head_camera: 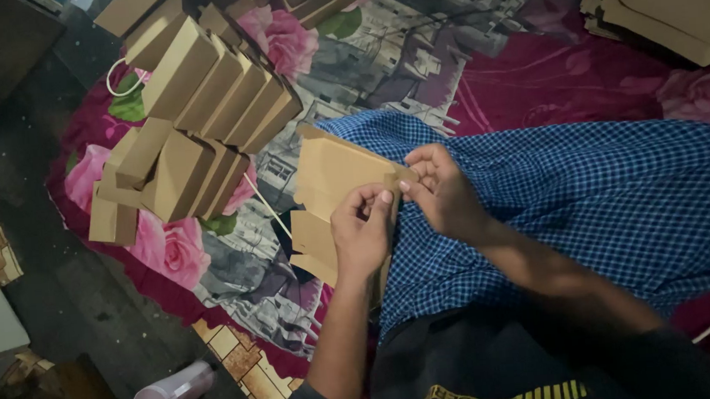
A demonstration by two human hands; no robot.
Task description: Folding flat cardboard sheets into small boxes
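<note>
The flat brown cardboard box blank (332, 176) lies over the lap, on the blue checked cloth (621, 197), with its long axis running from the upper right down to the lower left. The left hand (364, 239) pinches its right edge from below, and the right hand (444, 191) pinches a small tab at the same edge from the right side. Both hands meet there, fingertips almost touching. Finished brown cardboard boxes (199, 110) stand well apart, to the upper left on the flowered bedsheet (530, 79).
</note>
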